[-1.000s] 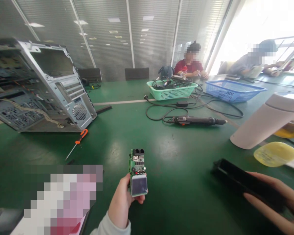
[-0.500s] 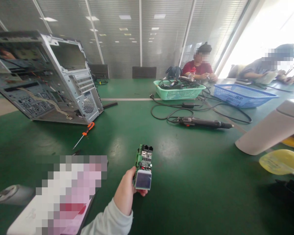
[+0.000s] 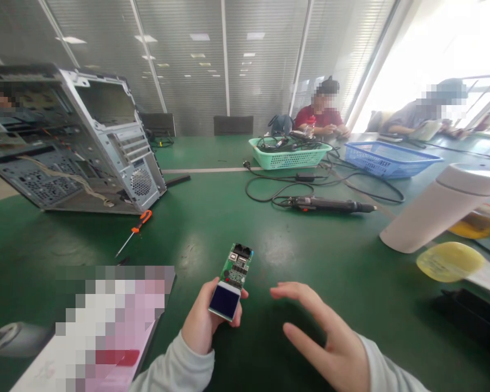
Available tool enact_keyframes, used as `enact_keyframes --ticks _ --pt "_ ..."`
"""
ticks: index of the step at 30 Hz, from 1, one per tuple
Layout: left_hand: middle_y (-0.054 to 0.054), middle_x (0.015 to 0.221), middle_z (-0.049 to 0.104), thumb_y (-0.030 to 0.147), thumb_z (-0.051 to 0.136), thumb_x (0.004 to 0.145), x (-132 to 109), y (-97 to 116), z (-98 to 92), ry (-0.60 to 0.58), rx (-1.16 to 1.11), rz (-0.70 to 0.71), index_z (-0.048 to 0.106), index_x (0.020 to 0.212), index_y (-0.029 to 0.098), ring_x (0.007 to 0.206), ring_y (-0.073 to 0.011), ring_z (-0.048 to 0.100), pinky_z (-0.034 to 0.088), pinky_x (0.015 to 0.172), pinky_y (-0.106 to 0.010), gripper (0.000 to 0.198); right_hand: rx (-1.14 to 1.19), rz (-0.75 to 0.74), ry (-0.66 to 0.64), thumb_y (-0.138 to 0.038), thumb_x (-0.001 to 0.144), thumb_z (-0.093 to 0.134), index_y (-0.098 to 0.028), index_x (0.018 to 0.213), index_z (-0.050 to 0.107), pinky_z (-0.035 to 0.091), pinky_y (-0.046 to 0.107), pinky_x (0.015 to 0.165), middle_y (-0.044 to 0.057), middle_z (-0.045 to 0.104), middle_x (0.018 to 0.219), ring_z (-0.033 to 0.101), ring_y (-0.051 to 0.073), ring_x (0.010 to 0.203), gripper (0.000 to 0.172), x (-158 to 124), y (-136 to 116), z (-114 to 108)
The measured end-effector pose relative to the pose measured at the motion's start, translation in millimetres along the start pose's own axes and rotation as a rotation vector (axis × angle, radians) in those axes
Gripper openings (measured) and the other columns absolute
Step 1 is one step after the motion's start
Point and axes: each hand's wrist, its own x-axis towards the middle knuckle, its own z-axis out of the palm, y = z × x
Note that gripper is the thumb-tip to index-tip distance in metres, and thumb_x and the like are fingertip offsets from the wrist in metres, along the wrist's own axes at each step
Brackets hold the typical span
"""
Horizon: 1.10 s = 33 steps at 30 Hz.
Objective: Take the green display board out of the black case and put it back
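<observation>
Head view, green bench (image 3: pixel 212 218). Open computer case (image 3: pixel 77 147) lies well left of and beyond the circuit board (image 3: pixel 231 280). An orange-handled screwdriver (image 3: pixel 134 231) sits between case and board.

Right hand (image 3: pixel 322 337): just right of the board, fingers spread and slack, holding nothing. Whether it grazes the bench is unclear from this angle.

Left hand (image 3: pixel 202 324): fingers clamped on the board's near end, around the small dark display. The board is raised off the bench, tilted away.

Judgement: one-hand hold, with inspection in hand. A second grip calls for bare edges, clear of the display and connectors.
</observation>
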Motion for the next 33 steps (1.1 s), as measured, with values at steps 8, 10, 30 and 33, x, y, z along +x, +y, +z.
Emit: enact_keyframes --ticks 8,10,30,33 --pt "-0.001 0.028 0.050 0.060 0.056 0.064 4.6 -10.9 2.3 0.052 -0.062 0.018 0.068 0.053 0.013 0.030 -0.0129 0.041 0.033 0.040 -0.026 0.050 0.061 -0.025 -0.014 -0.019 0.090 0.051 -0.028 0.109 0.062 0.050 0.031 0.090 0.002 0.067 0.106 0.061 0.019 0.103 0.024 -4.5 11.7 2.3" --pt "-0.002 0.027 0.052 0.062 0.059 0.060 5.8 -13.9 1.6 0.063 -0.064 0.007 0.067 0.053 0.013 0.030 -0.0141 0.044 0.033 0.039 -0.026 0.050 0.082 -0.008 -0.034 -0.020 0.090 0.050 -0.027 0.106 0.062 0.051 0.030 0.087 0.002 0.067 0.101 0.062 0.019 0.099 0.021 -1.4 10.6 0.6" --pt "-0.003 0.071 0.069 0.057 0.078 0.064 -21.4 0.7 27.0 0.121 0.143 0.142 0.074 0.088 0.016 0.061 -0.0167 0.062 0.050 0.055 -0.025 0.047 0.171 0.144 -0.073 -0.023 0.087 0.052 -0.023 0.098 0.064 0.049 0.032 0.083 0.003 0.067 0.090 0.062 0.020 0.089 0.017 2.6 3.6 -6.1" --pt "-0.005 0.074 0.071 0.058 0.077 0.065 -19.3 -1.7 23.4 0.099 0.178 0.171 0.072 0.091 0.016 0.062 -0.0176 0.063 0.049 0.054 -0.025 0.050 0.173 0.154 -0.067 -0.025 0.088 0.052 -0.022 0.097 0.065 0.049 0.032 0.082 0.004 0.067 0.090 0.062 0.020 0.088 0.016 3.0 3.0 -6.4"
